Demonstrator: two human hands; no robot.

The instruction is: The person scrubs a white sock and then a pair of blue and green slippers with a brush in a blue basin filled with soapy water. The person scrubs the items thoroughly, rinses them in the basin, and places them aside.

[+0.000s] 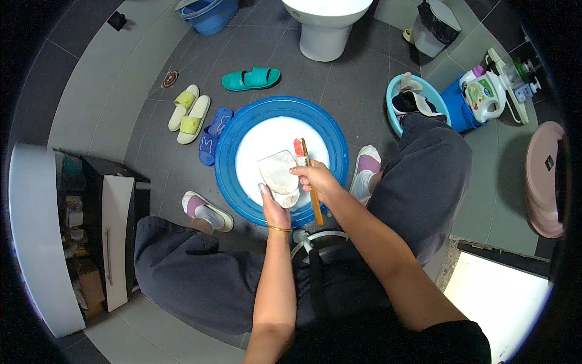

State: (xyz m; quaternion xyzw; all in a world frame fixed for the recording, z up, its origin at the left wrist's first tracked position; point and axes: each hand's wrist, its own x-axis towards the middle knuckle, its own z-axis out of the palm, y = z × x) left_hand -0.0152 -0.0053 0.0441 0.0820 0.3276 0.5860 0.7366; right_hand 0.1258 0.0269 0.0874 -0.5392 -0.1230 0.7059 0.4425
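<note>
My left hand (276, 210) holds an off-white slipper (278, 172), its surface stained with greyish marks. In my right hand (320, 180) is a scrubbing brush (316, 207) with an amber handle and red and white bristles. The brush stands nearly upright in the view, beside the slipper's right edge; whether the bristles touch it I cannot tell. Both hands are above a large round blue plastic basin (228, 182) on the floor between my feet. White, sudsy liquid (250, 145) fills its middle.
Around the basin lie a green slide sandal (251, 79), yellow-strapped slippers (193, 120) and a blue slipper (210, 143). At right, a light-blue tub (392, 107) holds shoes, near a detergent bottle (484, 98). A toilet (325, 41) stands ahead; a cabinet (119, 241) is at left.
</note>
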